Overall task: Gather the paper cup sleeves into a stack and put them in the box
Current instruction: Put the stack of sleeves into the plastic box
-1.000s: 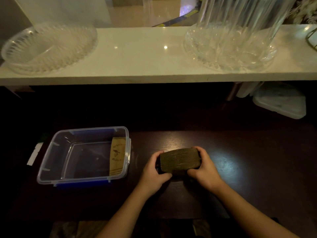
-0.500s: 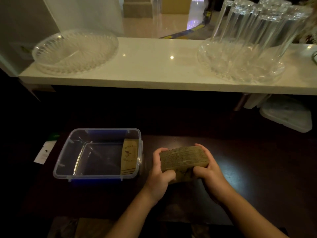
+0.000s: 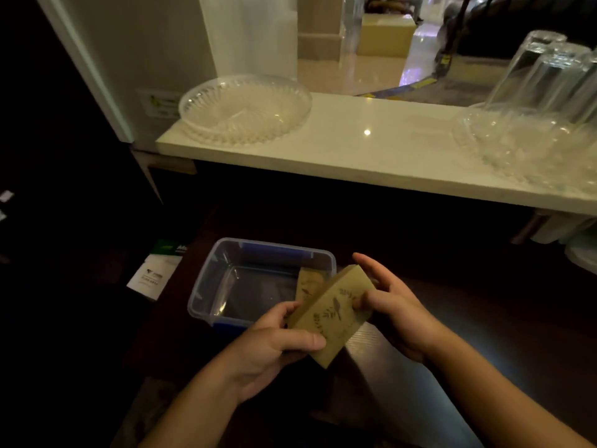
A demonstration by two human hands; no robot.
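Stack of tan printed paper cup sleeves (image 3: 334,313), tilted at the clear rectangular plastic box's (image 3: 206,286) near-right rim; left hand (image 3: 274,347) and right hand (image 3: 392,305) grips pinching its ends; box floor mostly open.

The stack of sleeves (image 3: 332,313) is tan kraft brown with a dark printed bird and leafy sprigs. At its 10 o'clock, the box (image 3: 206,286) is clear plastic with blue clips. The table (image 3: 484,318) is dark brown; the shelf (image 3: 355,147) is glossy cream-white.
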